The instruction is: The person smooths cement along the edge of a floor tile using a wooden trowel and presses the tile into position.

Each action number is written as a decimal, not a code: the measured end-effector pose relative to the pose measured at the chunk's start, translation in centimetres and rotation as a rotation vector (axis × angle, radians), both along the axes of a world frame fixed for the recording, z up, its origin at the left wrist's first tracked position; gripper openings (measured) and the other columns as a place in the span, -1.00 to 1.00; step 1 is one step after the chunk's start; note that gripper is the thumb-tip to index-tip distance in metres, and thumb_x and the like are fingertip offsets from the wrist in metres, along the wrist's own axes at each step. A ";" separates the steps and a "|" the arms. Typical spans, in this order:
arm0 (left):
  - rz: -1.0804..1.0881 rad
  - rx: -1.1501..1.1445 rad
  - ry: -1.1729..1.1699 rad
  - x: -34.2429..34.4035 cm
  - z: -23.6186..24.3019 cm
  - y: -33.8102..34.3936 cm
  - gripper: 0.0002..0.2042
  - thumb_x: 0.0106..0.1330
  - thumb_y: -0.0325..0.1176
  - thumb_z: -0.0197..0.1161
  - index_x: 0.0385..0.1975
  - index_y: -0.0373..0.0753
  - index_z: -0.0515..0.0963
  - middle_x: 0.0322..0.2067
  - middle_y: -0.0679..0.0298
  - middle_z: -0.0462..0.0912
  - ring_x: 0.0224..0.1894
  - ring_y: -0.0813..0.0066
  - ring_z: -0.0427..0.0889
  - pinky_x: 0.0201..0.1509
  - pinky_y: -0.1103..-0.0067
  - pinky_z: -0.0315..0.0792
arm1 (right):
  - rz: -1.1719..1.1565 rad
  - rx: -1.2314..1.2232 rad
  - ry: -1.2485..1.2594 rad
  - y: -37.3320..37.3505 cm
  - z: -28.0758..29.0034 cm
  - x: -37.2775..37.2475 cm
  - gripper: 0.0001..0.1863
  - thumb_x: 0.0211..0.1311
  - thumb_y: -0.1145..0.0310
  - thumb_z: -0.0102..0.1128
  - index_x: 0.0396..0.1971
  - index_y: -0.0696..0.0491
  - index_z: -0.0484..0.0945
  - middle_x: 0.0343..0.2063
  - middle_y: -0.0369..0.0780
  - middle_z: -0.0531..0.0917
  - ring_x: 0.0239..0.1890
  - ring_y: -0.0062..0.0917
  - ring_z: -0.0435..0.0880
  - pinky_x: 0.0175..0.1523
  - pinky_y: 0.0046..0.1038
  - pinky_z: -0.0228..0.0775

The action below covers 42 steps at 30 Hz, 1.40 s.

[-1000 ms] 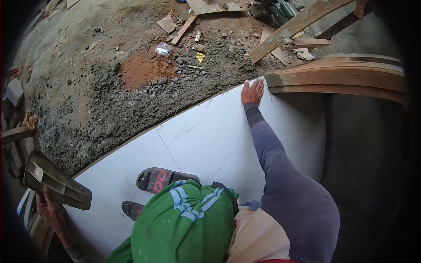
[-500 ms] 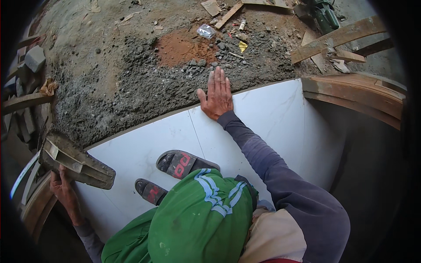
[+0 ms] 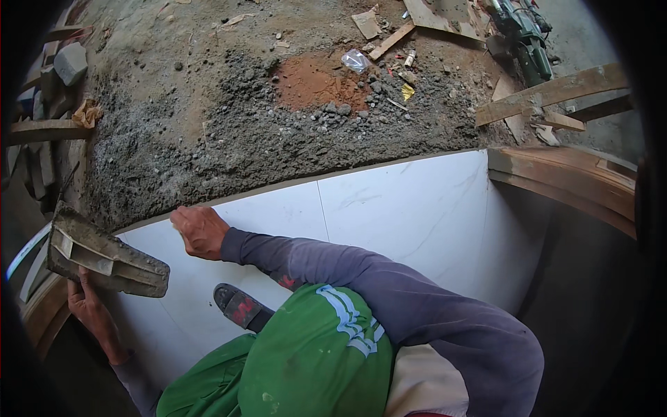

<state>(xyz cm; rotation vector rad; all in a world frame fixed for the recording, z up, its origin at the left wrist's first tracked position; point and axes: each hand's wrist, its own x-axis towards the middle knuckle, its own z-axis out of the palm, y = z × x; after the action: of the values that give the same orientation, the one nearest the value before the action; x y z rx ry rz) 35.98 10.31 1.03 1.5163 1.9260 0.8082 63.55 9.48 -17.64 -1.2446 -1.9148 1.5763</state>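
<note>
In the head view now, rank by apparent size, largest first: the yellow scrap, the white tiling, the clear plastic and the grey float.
1. White tiling
2. Grey float
3. Clear plastic
4. Yellow scrap

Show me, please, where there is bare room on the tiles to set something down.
The broadest free patch is the white tiling bordered by the right sleeve, gritty ground and wooden frame at right. A smaller one lies between the ribbed tool and the slipper. It is crowded at left, where the left hand is at that tool.
</note>
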 end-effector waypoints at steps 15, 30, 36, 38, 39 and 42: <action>-0.123 -0.289 -0.068 7.3 -6.2 1.2 -0.77 0.64 -0.31 0.16 -0.07 -0.37 0.65 -0.23 0.34 0.75 -0.24 0.74 0.59 -0.11 0.63 0.50 | -0.565 0.145 0.574 3.2 6.5 -2.2 -0.39 0.33 0.38 0.24 0.26 0.41 0.30 0.02 0.25 0.54 -0.06 0.23 0.64 0.03 -0.01 0.55; -0.369 -1.374 0.195 0.9 -6.5 -10.3 -0.44 0.55 -0.09 0.27 0.38 -0.33 0.45 0.12 0.02 0.69 -0.01 0.31 0.74 0.04 0.41 0.63 | -0.393 0.738 -0.532 15.9 5.3 27.0 -0.73 0.40 0.27 0.27 -0.08 0.13 0.50 -0.32 0.01 0.71 -0.36 -0.13 0.71 -0.32 -0.20 0.57; -0.201 -2.195 -0.594 5.4 -7.0 -16.9 -0.34 0.52 0.15 0.27 0.28 -0.39 0.56 0.04 0.14 0.75 -0.14 0.45 0.73 0.00 0.43 0.61 | -0.348 0.969 -0.777 14.9 -4.0 34.0 -0.69 0.43 0.25 0.25 0.03 0.10 0.54 -0.18 0.01 0.74 -0.33 -0.12 0.77 -0.33 -0.20 0.63; -0.340 -2.168 -0.431 4.6 -6.6 -15.9 -0.42 0.53 0.10 0.27 0.16 -0.40 0.63 -0.09 0.18 0.78 -0.20 0.49 0.72 -0.05 0.45 0.60 | -0.142 0.812 -0.842 14.1 -4.8 34.4 -0.67 0.42 0.30 0.28 0.07 0.09 0.50 -0.19 -0.01 0.70 -0.25 -0.04 0.76 -0.24 -0.11 0.61; -0.485 -2.138 -0.289 4.6 -6.9 -16.0 -0.47 0.54 0.06 0.28 0.03 -0.40 0.71 -0.23 0.21 0.81 -0.26 0.53 0.71 -0.10 0.47 0.60 | -0.126 0.818 -0.837 13.8 -3.8 33.8 -0.67 0.42 0.30 0.28 0.07 0.09 0.50 -0.19 -0.01 0.70 -0.25 -0.04 0.76 -0.24 -0.11 0.61; -0.531 -1.955 -0.197 4.3 -5.6 -15.2 -0.55 0.53 -0.03 0.31 -0.20 -0.42 0.77 -0.50 0.31 0.76 -0.43 0.57 0.66 -0.27 0.49 0.56 | -0.329 0.798 -0.764 12.4 -2.7 33.0 -0.65 0.43 0.28 0.24 0.12 0.07 0.50 -0.22 -0.03 0.69 -0.24 -0.01 0.74 -0.15 -0.05 0.59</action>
<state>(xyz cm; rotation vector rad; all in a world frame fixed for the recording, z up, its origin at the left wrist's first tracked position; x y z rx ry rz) 40.27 -4.94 -4.62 0.4508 1.0442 -0.9746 96.60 21.92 -20.37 -1.7366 -2.2182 0.0704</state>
